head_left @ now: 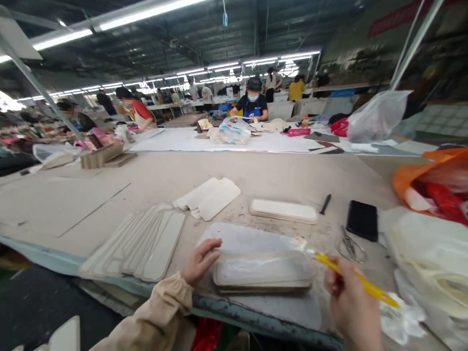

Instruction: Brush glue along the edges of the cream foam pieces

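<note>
A yellow-handled brush (360, 283) is gripped in my right hand (349, 296), its bristle end over the right end of a stack of rounded flat pieces (265, 271). The top piece of that stack looks wet and shiny. My left hand (202, 261) rests at the stack's left end with its fingers apart, holding nothing; whether the fingertips touch the stack I cannot tell. Under and behind the stack lies a whitish sheet (238, 233). To the left, long rounded pieces (160, 248) are fanned out in an overlapping row.
Farther back lie more pale pieces (218, 196) and a small stack (283, 210). A black pen-like object (325, 204), scissors (349, 245) and a black phone-like slab (362, 221) sit to the right. An orange bag (451, 164) and a white container (432, 253) crowd the right side. Co-workers sit beyond.
</note>
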Demonstrator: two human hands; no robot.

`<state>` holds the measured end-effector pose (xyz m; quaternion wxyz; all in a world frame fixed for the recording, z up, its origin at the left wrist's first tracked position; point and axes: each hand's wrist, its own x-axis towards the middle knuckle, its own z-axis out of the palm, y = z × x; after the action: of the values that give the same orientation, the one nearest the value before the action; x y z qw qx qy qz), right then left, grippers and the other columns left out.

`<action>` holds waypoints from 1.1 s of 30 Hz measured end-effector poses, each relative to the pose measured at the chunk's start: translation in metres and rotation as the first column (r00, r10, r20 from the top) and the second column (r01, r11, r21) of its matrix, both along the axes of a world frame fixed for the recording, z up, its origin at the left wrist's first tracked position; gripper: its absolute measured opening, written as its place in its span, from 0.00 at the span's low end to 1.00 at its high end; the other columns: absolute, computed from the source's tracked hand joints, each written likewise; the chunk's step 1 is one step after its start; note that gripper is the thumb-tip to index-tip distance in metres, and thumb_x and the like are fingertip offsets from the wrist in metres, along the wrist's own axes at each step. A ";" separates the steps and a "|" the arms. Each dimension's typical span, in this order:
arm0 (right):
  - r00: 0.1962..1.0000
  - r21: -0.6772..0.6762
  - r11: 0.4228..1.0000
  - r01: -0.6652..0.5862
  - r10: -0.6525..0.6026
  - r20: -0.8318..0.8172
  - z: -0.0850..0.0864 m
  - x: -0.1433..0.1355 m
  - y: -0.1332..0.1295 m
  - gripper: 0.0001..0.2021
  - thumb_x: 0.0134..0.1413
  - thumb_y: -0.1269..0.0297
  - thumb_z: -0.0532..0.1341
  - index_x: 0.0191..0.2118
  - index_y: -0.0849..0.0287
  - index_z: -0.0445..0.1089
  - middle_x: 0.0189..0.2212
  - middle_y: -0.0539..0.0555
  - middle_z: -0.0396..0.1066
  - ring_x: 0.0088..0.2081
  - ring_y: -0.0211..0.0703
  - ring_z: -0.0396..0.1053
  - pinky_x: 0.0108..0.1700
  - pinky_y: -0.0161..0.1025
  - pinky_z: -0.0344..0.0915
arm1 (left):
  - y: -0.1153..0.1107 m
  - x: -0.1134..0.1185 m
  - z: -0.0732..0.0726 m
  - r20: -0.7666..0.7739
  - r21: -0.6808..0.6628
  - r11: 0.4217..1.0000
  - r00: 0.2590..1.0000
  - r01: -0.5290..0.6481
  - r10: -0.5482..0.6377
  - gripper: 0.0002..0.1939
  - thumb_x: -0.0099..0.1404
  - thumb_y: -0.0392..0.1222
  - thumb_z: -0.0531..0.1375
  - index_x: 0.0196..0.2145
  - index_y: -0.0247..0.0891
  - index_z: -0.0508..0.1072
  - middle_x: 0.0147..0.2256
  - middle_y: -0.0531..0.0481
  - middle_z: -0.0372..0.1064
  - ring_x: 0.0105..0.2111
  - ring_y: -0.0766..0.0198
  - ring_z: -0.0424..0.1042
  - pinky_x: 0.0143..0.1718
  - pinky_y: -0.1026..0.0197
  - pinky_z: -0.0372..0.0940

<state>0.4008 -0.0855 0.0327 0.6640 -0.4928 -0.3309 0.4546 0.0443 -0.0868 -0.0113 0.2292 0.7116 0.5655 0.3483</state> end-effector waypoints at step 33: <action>0.991 0.026 0.991 0.131 -0.131 -0.008 -0.003 0.026 0.017 0.17 0.56 0.48 0.63 0.42 0.57 0.70 0.26 0.48 0.71 0.24 0.34 0.63 0.25 0.31 0.62 | 0.130 -0.021 0.052 -0.281 0.102 0.899 0.854 -0.426 0.437 0.15 0.58 0.47 0.58 0.41 0.38 0.70 0.38 0.46 0.73 0.39 0.56 0.71 0.42 0.56 0.65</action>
<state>0.4264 -0.0687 0.0301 0.6999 -0.5032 -0.3018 0.4072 0.0235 0.0429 0.0402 0.0449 0.6148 0.7322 0.2898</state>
